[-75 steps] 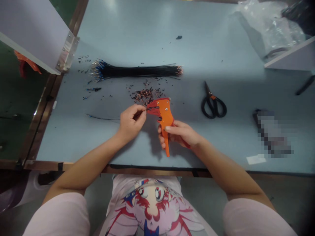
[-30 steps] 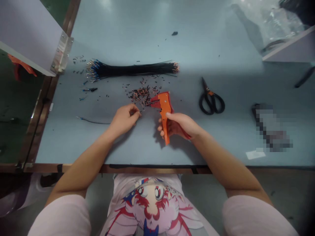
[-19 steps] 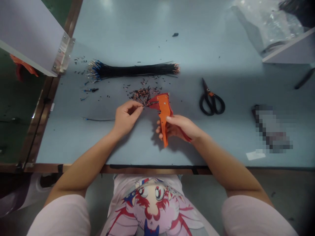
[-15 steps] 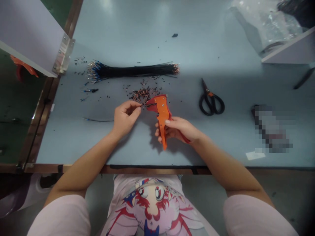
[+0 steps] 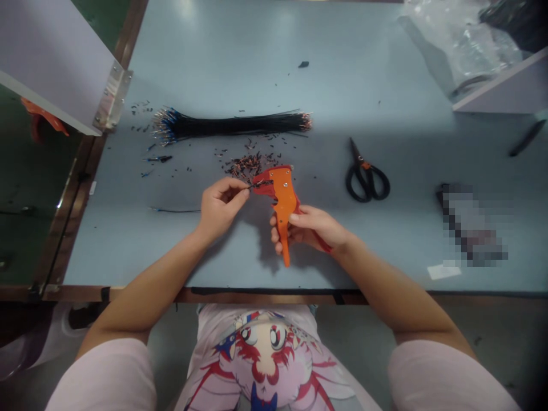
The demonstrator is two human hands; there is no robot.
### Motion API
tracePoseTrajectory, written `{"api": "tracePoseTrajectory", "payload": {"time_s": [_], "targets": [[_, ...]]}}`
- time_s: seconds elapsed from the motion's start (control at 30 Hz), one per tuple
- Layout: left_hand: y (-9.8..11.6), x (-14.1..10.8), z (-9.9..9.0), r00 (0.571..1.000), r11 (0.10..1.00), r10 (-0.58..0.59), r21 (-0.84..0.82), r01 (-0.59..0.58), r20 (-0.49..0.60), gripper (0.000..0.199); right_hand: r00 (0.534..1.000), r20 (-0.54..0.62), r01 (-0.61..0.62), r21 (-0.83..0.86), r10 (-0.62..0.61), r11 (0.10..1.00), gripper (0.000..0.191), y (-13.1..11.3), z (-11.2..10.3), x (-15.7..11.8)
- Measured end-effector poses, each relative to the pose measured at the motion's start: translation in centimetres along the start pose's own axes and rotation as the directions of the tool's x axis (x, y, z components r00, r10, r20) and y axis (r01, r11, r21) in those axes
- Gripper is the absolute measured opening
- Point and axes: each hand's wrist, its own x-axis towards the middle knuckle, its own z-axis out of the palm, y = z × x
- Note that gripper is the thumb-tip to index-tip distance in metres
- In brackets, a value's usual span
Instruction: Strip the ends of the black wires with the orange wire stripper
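Tabletop room between near edge and left hand, grip on black wire; right hand around orange tool.

An orange hand tool with a red nose is being held with its handle toward the viewer, the nose facing left. A thin black wire is trailing leftward to a blue-and-metal tip, its other end reaching the nose.
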Motion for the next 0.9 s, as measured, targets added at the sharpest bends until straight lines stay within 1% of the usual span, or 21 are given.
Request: {"api": "tracePoseTrajectory", "payload": {"time_s": [0.13, 0.27, 0.4, 0.57, 0.77, 0.9], "targets": [[-0.3, -0.2, 0.1, 0.999, 0.997, 0.052, 0.05, -0.052, -0.001, 0.005, 1.0, -0.007, -0.008, -0.009, 0.008, 1.0, 0.037, 0.0, 0.1, 0.0], [0.0, -0.5, 0.3, 0.994, 0.987, 0.11, 0.119, -0.108, -0.012, 0.003, 0.999, -0.028, -0.023, -0.03, 0.022, 0.999, 0.038, 0.0, 0.4, 0.0], [0.4, -0.7, 0.3, 0.99, 0.974, 0.138, 0.182, -0.134, -0.008, 0.005, 0.999, -0.048, -0.011, -0.063, 0.008, 0.998, 0.036, 0.1, 0.6, 0.0], [0.6, -0.7, 0.1, 0.985, 0.964, 0.171, 0.211, -0.165, -0.01, 0.005, 0.997, -0.073, -0.012, -0.093, 0.005, 0.996, 0.034, 0.1, 0.8, 0.0], [1.0, -0.8, 0.1, 0.987, 0.952, 0.162, 0.265, -0.154, -0.007, 0.007, 0.994, -0.113, -0.011, -0.151, -0.006, 0.988, 0.036, 0.3, 1.2, -0.1], [1.1, -0.9, 0.0, 0.98, 0.932, 0.199, 0.308, -0.19, 0.002, 0.01, 0.993, -0.113, 0.002, -0.166, -0.021, 0.986, 0.037, 0.6, 1.6, 0.1]]}}
